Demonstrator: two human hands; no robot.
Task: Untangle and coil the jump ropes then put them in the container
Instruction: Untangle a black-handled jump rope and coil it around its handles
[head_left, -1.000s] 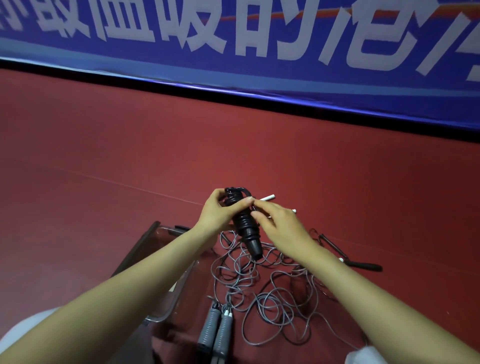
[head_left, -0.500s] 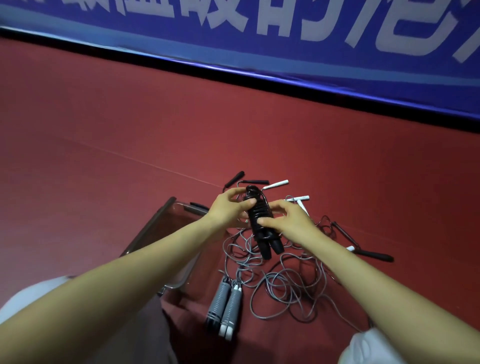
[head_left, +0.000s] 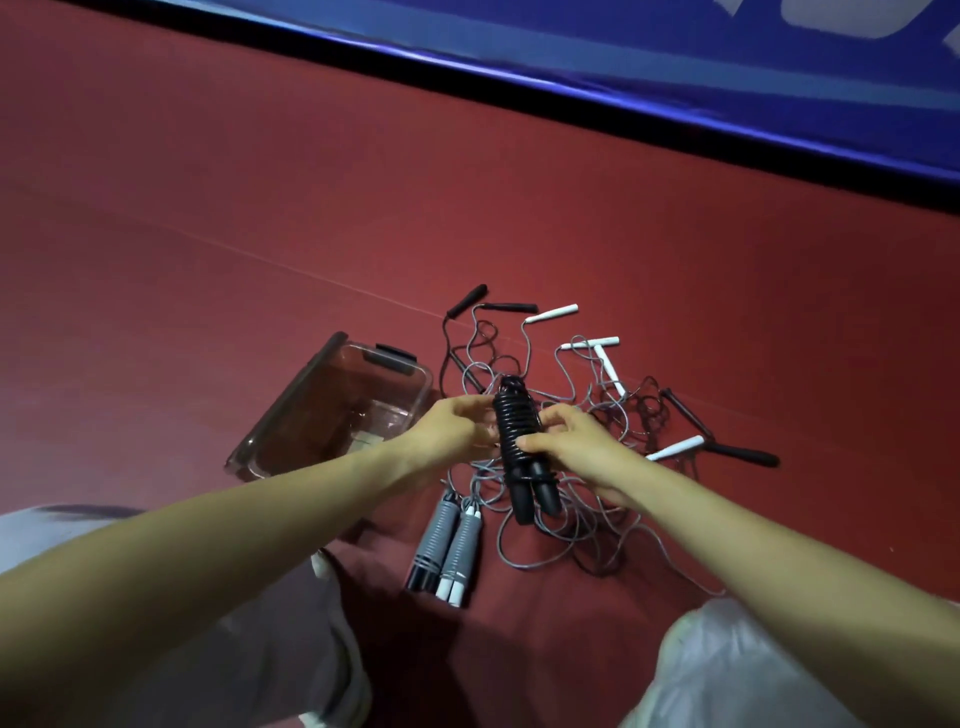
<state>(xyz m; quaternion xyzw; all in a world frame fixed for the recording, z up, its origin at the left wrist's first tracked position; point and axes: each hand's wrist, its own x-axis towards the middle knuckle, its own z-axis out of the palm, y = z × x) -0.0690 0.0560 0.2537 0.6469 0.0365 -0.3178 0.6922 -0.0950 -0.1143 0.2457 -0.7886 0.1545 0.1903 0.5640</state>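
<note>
Black jump rope: wound in tight turns round its own two handles, it sits upright in your hands, just right of the container, with the handle ends pointing down toward you.
Left hand: your fingers curl in against the left side of the coil and your thumb lies on top, gripping it.
Right hand: your thumb presses the front of the coil at mid-height and your fingers wrap behind it.
Container: clear plastic with a dark latch on its far rim, it lies on the floor; I cannot tell what is inside.
Loose ropes: grey and black cords lie tangled right of the container, under your hands, with white handles and thin black handles spread at the far and right edges.
Grey handles: this ribbed pair lies side by side, nearer to you than the container's right corner.
Change: you look further down than half a second ago, so the whole container and your knees show, and your right thumb sits lower on the coil than a second ago.
Floor: dark red, matte, crossed by a thin pale seam beyond the container.
Room: a blue banner with a black lower edge runs along the far side.
</note>
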